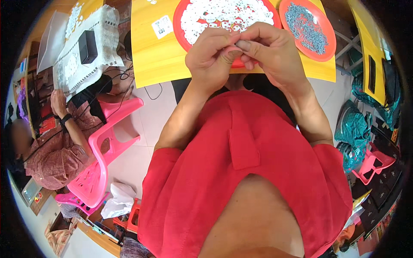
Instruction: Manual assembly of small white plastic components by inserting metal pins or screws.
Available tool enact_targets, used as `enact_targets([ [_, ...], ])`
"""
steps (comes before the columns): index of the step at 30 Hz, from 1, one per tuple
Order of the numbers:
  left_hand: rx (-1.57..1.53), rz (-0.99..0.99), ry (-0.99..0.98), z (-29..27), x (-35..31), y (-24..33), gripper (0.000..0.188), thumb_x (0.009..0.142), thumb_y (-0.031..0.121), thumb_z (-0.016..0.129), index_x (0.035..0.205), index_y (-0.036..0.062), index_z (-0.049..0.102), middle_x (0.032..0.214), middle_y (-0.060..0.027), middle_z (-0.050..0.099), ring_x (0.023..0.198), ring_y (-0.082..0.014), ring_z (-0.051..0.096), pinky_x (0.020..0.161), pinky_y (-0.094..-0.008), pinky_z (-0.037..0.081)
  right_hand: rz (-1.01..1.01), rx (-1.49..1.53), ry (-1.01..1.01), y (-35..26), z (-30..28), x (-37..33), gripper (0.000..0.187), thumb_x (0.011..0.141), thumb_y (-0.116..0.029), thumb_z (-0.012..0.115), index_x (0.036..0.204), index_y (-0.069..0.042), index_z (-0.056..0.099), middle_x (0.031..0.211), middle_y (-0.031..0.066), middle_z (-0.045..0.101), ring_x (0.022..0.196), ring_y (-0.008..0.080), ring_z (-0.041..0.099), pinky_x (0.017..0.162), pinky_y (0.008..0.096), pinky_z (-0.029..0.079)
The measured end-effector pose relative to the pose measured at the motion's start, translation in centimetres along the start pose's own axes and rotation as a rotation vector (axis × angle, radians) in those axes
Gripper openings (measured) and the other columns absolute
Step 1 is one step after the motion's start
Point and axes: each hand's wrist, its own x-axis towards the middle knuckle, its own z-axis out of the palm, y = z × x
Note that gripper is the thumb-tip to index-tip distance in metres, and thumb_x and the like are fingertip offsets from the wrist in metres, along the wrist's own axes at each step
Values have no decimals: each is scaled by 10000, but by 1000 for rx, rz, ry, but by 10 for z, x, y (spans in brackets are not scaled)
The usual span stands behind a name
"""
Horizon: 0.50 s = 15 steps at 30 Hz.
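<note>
Both hands meet near the top centre of the frame, the left hand [211,56] and the right hand [279,53] turned toward each other. Their fingers [261,31] are drawn together in a close pinch, tips touching or nearly so; whether a piece is gripped between them cannot be told, as the tips hide the spot. They overlap the lower edge of a round red tray [178,31], whose small white pieces [223,13] spread just beyond the fingers, toward the top of the frame. Grey metal screws [303,30] fill an oval orange-red tray [331,45] at upper right, beside the right hand and apart from its fingers. A white printed card [162,26] lies on the yellow worktop [150,64], left of the round tray.
</note>
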Motion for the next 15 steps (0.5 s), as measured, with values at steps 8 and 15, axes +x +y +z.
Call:
enact_targets([
  [8,-449,-364,-25,-1,-2,-6,316,788,44,598,1090,-22,532,961,-78,533,865,-152,532,749,-251,445,-32,13,47,-2,-7,2,151,799,-55,566,913,39,597,730,58,594,584,68,527,543,177,437],
  [15,-443,-407,-44,0,-2,-5,316,787,16,587,1094,-28,523,963,-79,537,871,-153,539,775,-260,444,-50,-11,68,-1,-8,3,147,796,-43,559,908,45,595,729,58,595,593,75,536,543,178,437],
])
